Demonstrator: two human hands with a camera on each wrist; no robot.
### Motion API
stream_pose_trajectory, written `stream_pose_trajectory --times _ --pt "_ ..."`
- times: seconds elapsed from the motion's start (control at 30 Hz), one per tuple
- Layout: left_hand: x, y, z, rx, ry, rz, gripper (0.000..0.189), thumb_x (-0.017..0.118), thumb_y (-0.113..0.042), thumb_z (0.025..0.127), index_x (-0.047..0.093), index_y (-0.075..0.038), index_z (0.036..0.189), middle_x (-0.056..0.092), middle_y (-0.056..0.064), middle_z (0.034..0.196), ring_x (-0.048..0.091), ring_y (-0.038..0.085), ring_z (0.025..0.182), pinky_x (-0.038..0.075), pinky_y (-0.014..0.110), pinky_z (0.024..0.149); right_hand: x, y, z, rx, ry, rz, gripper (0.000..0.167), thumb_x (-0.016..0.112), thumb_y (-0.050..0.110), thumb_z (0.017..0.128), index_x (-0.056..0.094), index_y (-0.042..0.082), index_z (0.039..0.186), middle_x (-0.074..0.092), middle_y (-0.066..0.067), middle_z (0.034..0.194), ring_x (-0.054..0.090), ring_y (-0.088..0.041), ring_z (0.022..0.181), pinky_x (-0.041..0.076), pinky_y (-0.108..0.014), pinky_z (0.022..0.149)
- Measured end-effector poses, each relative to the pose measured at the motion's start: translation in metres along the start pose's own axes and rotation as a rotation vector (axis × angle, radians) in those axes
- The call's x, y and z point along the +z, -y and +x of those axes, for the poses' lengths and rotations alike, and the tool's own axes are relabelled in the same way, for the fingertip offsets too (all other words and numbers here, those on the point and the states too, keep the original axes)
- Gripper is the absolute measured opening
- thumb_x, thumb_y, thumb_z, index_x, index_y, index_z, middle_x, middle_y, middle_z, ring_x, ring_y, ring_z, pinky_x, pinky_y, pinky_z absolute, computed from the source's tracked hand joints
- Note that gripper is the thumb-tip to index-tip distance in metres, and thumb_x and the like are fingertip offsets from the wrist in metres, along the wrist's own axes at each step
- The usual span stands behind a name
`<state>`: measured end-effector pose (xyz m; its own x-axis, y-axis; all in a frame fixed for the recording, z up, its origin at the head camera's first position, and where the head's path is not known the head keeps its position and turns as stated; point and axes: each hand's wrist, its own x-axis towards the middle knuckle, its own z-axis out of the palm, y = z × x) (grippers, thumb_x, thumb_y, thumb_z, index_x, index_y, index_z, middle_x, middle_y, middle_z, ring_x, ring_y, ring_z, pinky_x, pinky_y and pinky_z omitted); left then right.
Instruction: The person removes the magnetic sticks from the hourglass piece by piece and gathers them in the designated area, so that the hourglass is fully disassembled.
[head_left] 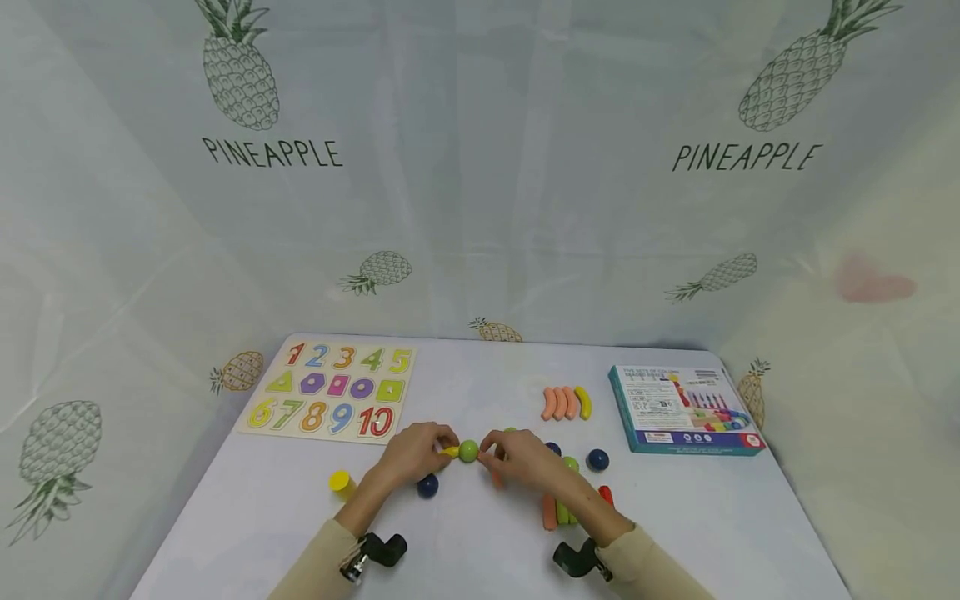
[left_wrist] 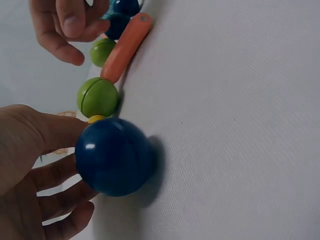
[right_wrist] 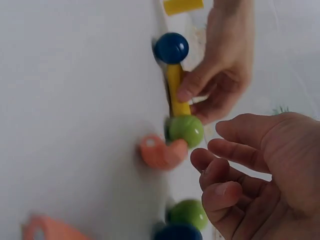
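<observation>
My left hand [head_left: 408, 454] pinches a yellow stick [right_wrist: 176, 87] between thumb and fingers. The stick reaches from a dark blue ball [left_wrist: 115, 157] to a green ball [right_wrist: 186, 131]. An orange curved piece [right_wrist: 162, 154], with a hole at its end, meets the green ball on its other side. Close by, my right hand [right_wrist: 250, 170] has loosely bent fingers and holds nothing; a small gap separates its fingertips from the green ball and orange piece in the right wrist view. The left hand partly hides the stick in the head view.
Behind the left hand lies a number puzzle board [head_left: 330, 387]. A yellow cylinder [head_left: 342, 484] is at left. Orange and yellow curved pieces [head_left: 562, 403] lie in a row at back, near a box [head_left: 690, 412]. Another blue ball [head_left: 597, 460] and a red piece [head_left: 606, 496] sit right.
</observation>
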<state>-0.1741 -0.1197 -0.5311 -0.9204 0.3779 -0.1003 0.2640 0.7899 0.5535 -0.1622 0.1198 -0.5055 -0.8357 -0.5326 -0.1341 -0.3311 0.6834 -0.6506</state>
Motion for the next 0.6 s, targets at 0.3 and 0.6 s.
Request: stream_pose_trajectory --times 0.3,0.6 --pt "-0.006 0.011 -0.015 -0.047 0.024 0.013 0.015 0.082 -0.023 0.084 0.07 -0.021 0.093 0.059 -0.01 0.078 0.051 0.011 0.067 0.042 0.027 0.06 0.022 0.022 -0.003 -0.082 0.108 -0.03 0.02 0.071 0.027 0.094 0.072 0.017 0.112 0.06 0.014 0.074 0.05 0.0 0.06 0.043 -0.018 0.055" --pt "-0.013 0.018 -0.028 -0.176 -0.038 -0.083 0.022 0.08 -0.018 0.083 0.066 -0.011 0.098 0.059 -0.003 0.075 0.053 0.013 0.063 0.043 0.027 0.056 0.027 0.029 -0.004 -0.103 0.109 -0.082 0.02 0.073 0.029 0.093 0.073 0.02 0.111 0.062 0.015 0.076 0.053 0.001 0.064 0.046 -0.019 0.059"
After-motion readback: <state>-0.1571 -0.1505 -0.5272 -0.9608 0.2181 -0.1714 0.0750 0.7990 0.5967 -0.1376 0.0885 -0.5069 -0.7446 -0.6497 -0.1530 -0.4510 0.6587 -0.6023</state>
